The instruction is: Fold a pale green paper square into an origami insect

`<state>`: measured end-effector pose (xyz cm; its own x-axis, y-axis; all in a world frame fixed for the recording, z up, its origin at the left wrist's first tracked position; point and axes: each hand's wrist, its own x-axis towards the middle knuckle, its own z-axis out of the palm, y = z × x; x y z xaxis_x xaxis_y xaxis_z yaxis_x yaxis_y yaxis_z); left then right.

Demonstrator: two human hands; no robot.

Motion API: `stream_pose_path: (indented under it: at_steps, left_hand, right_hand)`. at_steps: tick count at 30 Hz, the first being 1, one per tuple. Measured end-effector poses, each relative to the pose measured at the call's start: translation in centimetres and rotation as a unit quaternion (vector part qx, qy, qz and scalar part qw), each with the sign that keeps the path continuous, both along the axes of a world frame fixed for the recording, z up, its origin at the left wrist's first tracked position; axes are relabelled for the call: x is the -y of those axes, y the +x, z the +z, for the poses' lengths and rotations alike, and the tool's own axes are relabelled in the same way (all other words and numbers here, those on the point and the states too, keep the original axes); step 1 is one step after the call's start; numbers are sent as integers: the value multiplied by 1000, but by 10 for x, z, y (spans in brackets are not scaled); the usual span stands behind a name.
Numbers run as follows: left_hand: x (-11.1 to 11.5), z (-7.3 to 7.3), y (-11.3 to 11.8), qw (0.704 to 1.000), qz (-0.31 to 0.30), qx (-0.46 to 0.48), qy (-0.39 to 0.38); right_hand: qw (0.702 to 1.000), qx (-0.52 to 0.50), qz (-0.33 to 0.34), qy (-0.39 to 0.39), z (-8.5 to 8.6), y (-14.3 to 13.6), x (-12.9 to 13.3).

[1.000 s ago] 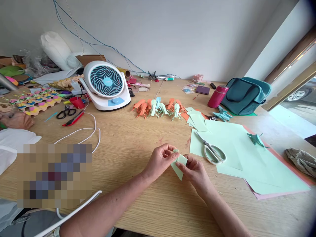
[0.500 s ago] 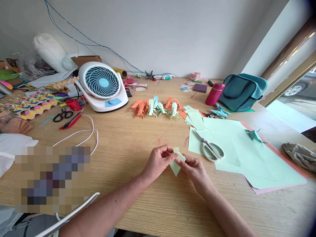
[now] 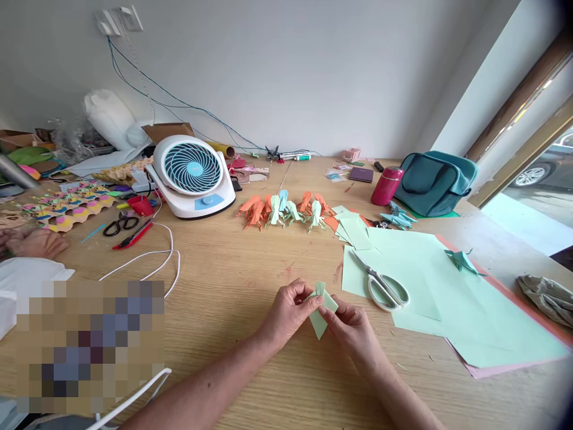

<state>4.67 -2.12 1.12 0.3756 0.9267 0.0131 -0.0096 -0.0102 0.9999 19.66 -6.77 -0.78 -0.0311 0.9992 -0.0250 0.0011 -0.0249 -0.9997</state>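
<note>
A small piece of light green folded paper is held between my two hands, just above the wooden table, its pointed end toward me. My left hand pinches its left side, thumb on top. On the right side, my right hand grips it with thumb and fingers. White-handled scissors lie to the right on light green paper sheets. Beyond my hands stand several folded paper figures in orange, green and blue. Smaller green paper pieces lie beside them.
A white fan stands at the back left, its white cable looping over the table. A pink bottle and a teal bag stand at the back right. Another person's hand rests at the far left, near black scissors.
The camera view has tilted up slightly, so everything appears lower. Both hands keep their hold on the folded paper, with hardly any change in the fingers.
</note>
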Motion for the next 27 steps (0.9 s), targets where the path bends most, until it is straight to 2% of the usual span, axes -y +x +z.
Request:
stream_pose_path:
  at_steps: [3,10,16,18,22,27]
  left_hand:
    - [-1,-1,1,1000,20,-8,11]
    - [-3,-7,1,998,-14,12,-66]
    - [-4,-9,3,997,0,48,-63]
    - [-4,-9,5,993,-14,71,-90]
    - [-4,-7,8,982,-10,98,-160]
    - [-9,2,10,984,1,107,-144]
  right_hand:
    - [1000,10,9,-5,-2,-1,-1]
    - [999,19,-18,45,-15,-5,-5]
    - [996,70,-27,55,-20,-8,-7]
    - [994,75,-45,64,-19,-8,-6]
    - [992,81,-57,76,-20,-7,-6]
    - [989,108,-46,86,-19,-5,-8]
